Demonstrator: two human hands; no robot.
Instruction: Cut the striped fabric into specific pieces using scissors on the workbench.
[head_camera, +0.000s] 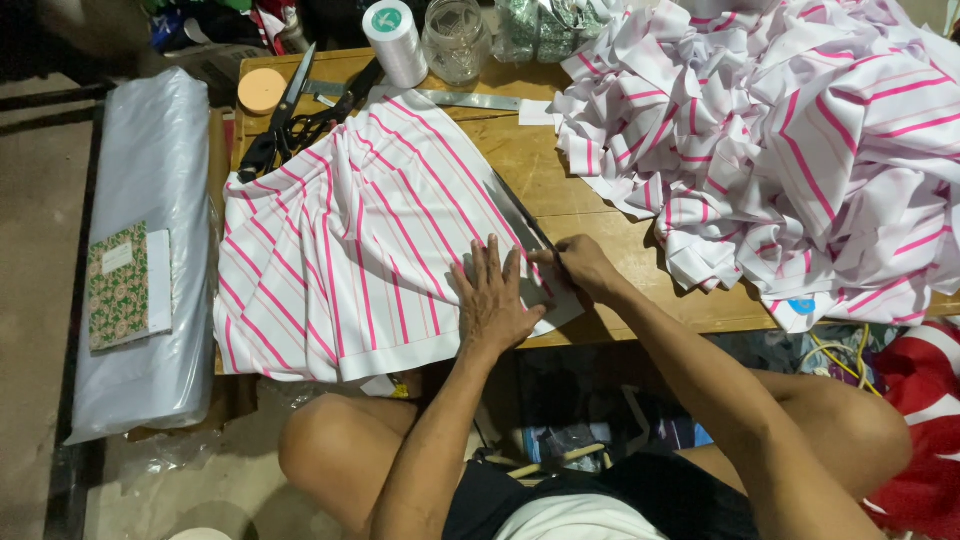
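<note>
Left hand (492, 298): open, fingers spread, palm pressing flat on the near right corner of the striped cloth (350, 240).
Right hand (580, 265): closed, fingers pinched at the cloth's right edge, apparently on a thin marking tool; the tool itself is too small to tell.
Ruler (520, 212): long metal strip lying along the cloth's right edge, running far-left to near-right.
Cloth position: spread on the wooden surface (570, 200), left of centre, near hem hanging over the near edge.
Cloth look: white with pink stripes, several layers stacked, rumpled at the far end, smooth under the palm.
Progress (judged): edge work sits at the near end of the ruler.
Scissors (290, 125): lying untouched at the far left.
Pile (790, 140): heaped striped pieces, far right.
</note>
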